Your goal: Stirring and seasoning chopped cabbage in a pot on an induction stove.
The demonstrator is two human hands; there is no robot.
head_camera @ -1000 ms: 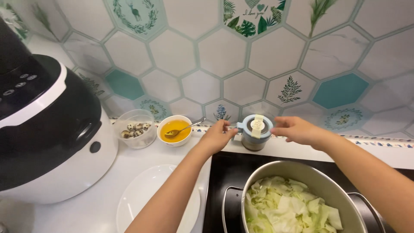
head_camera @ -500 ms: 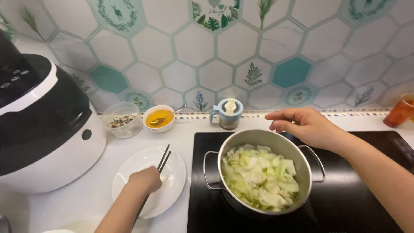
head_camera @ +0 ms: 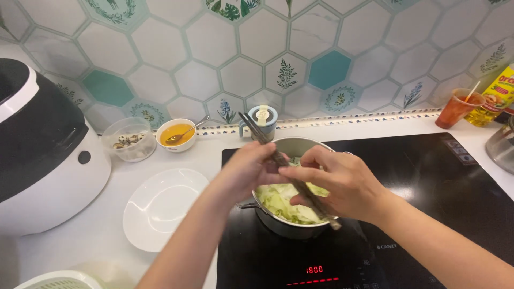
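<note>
— Chopsticks (head_camera: 284, 160) over pot, dark pair, held at a slant: tips up toward the tiled wall, butt ends down past the pot's near rim. Who has them?

— Both hands. Left hand (head_camera: 249, 168) closed round the upper part of the pair, fingers curled tight. Right hand (head_camera: 337, 182) closed round the lower part, thumb and fingers wrapped over the sticks. Neither hand holds anything else that I can see.

— Position of the hands?

— Touching or nearly so, side by side above the steel pot (head_camera: 292, 225). Pot sits on the black induction hob (head_camera: 428, 182), filled with pale green cabbage pieces (head_camera: 284, 203). Red digits lit on the hob's front panel.

— Do the sticks touch the cabbage?

— Cannot tell; the right hand covers that stretch.

— Surroundings?

— White plate (head_camera: 163, 206) on the counter just left of the hob. Behind it, a small white bowl (head_camera: 175, 135) of orange-yellow liquid with a spoon in it, and beside that a clear tub (head_camera: 128, 140) holding speckled quail eggs. Blue-rimmed lidded jar (head_camera: 261, 120) at the wall, behind the pot. Large black-and-white cooker (head_camera: 45, 155) far left. Far right: orange cup (head_camera: 455, 108) with a straw-like stick, yellow bottle (head_camera: 498, 96) next to it.
</note>
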